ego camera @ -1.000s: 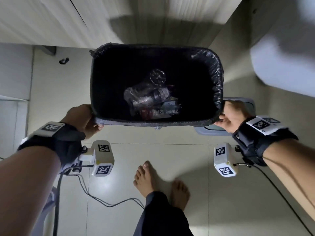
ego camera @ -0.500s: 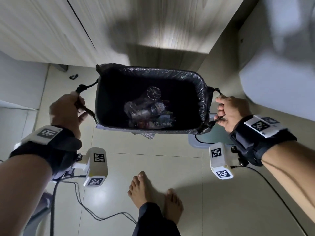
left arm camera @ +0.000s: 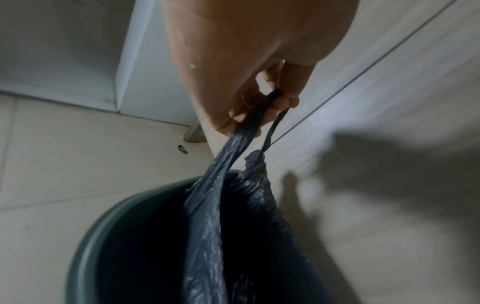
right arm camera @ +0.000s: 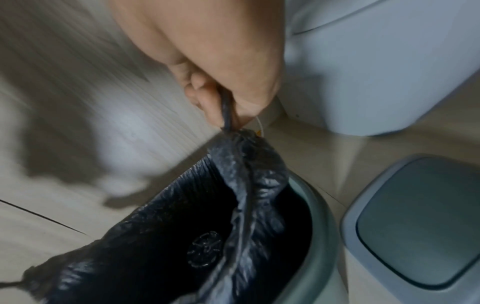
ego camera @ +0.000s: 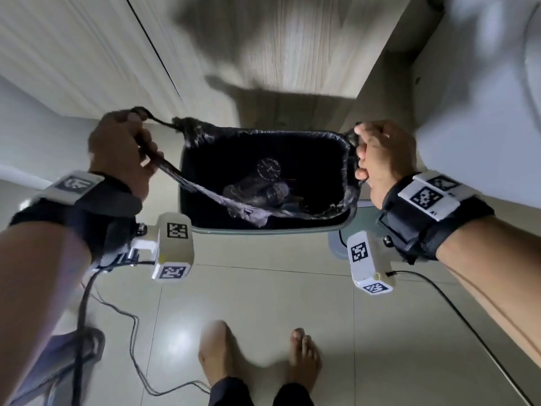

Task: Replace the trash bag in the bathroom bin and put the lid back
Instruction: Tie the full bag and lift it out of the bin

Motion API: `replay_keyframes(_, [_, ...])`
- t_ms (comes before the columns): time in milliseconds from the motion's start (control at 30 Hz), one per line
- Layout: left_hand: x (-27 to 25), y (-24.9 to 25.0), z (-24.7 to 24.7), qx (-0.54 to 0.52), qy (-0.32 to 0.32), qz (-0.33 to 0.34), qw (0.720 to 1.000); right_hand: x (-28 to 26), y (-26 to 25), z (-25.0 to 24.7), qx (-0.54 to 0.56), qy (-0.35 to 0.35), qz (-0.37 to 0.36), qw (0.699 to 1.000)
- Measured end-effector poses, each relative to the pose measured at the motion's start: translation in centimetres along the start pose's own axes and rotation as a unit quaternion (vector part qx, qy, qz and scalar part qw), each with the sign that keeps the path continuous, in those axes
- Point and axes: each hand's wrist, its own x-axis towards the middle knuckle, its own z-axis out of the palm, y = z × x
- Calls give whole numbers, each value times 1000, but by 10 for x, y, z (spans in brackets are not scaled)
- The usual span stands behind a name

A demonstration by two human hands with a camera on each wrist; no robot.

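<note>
A pale, glossy tiled floor (ego camera: 263,303) with thin grout lines reflects soft light. Behind stands a light wood-grain cabinet front (ego camera: 87,54) split by a dark seam, crossed by blurred shadows. A white ceramic toilet (right arm camera: 389,72) stands at right.

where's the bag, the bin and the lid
bag (ego camera: 348,197), head view, crinkled right edge
bin (left arm camera: 103,226), left wrist view, green rim
lid (right arm camera: 426,222), right wrist view, middle of its flap

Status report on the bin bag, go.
Left hand and right hand each grip a drawstring. Black trash bag pulled off the rim, still inside the green bin, trash in it. Lid on the floor beside the bin, clear.
</note>
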Motion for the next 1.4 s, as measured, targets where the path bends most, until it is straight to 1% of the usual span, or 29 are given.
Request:
replay_keyframes(67, [-5, 5, -1, 17, -19, 37, 999, -3, -11, -2, 5, -10, -30, 999])
replay_keyframes(167, [-10, 16, -5, 3, -31, 52, 998, -12, -27, -6, 11, -17, -62, 998])
replay_keyframes(233, [-11, 24, -6, 7, -37, 78, 996, -17, -39, -4, 24, -27, -70, 997])
replay_keyframes(333, [-8, 35, -6, 55, -66, 133, 987, -29, -56, -1, 10, -79, -80, 994])
replay_keyframes(367, [-7, 38, -4, 64, -79, 146, 984, -34, -60, 0, 0, -99, -94, 991])
replay_keyframes(433, [-8, 44, 1, 62, -105, 162, 979, -46, -65, 0, -56, -129, -157, 978])
replay_keyframes(500, [-9, 46, 5, 41, -144, 165, 975, -58, -67, 1, -156, -130, -229, 952])
replay_keyframes(533, [-11, 43, 7, 44, -169, 170, 970, -62, -68, 2, -180, -123, -249, 943])
replay_keyframes(567, [-14, 40, 9, 64, -194, 180, 962, -66, -69, 4, -176, -120, -251, 944])
replay_keyframes(667, [-26, 23, 13, 134, -257, 221, 931, -70, -72, 8, -110, -126, -195, 966])
replay_keyframes(700, [-31, 19, 15, 150, -276, 229, 921, -71, -74, 11, -101, -129, -186, 969])
replay_keyframes(867, [-47, -1, 25, 250, -343, 292, 857, -69, -79, 26, -120, -149, -182, 965])
replay_keyframes(967, [-48, -4, 29, 269, -365, 286, 844, -64, -82, 32, -145, -156, -171, 962])
replay_keyframes(1033, [-49, -1, 31, 282, -376, 285, 835, -62, -83, 35, -178, -163, -189, 952])
replay_keyframes(1100, [-46, 1, 31, 294, -387, 280, 827, -60, -84, 38, -212, -191, -205, 936])
replay_keyframes(1167, [-45, 0, 31, 292, -394, 256, 833, -60, -86, 42, -235, -222, -210, 922])
replay_keyframes(1200, [-45, -1, 31, 291, -395, 243, 837, -60, -87, 42, -256, -228, -226, 912])
replay_keyframes(1266, [-48, -3, 35, 291, -393, 223, 843, -64, -91, 39, -311, -230, -280, 878])
replay_keyframes(1333, [-51, -5, 38, 288, -399, 206, 846, -69, -95, 39, -361, -236, -339, 836])
replay_keyframes(1366, [-52, -6, 40, 281, -406, 196, 847, -71, -97, 40, -371, -240, -356, 824])
replay_keyframes(1400, [-53, -7, 43, 274, -412, 191, 848, -72, -97, 41, -371, -246, -358, 821])
